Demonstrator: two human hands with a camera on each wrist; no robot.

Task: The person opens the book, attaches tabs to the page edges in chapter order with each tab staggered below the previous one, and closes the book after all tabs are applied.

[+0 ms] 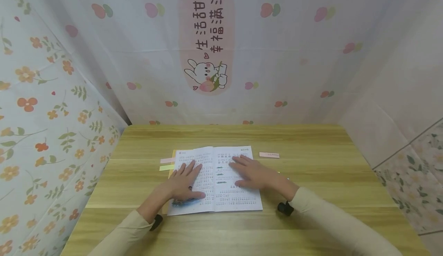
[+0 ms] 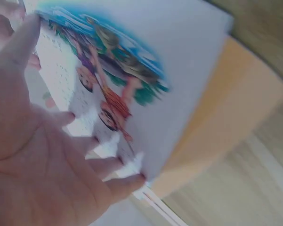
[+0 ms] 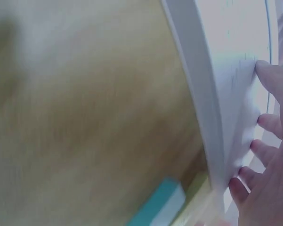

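step: flattening open book [image 1: 214, 179] mid-worktop [image 1: 311, 194] | left hand [image 1: 185, 181] flat on left page, grip loose, clasping nothing | right hand [image 1: 254, 173] same on right page | sticky tabs [image 1: 167, 164] left of book | next: likely fingertip page pinch

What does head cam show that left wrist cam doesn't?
Only head: the right hand flat on the right page, the pink strip on the table right of the book, pink and yellow tabs sticking out at the book's left edge, and the printed backdrop.
Only left wrist: close-up of the cartoon picture on the left page, and the orange cover edge beneath.
Both: the left hand flat on the open book.
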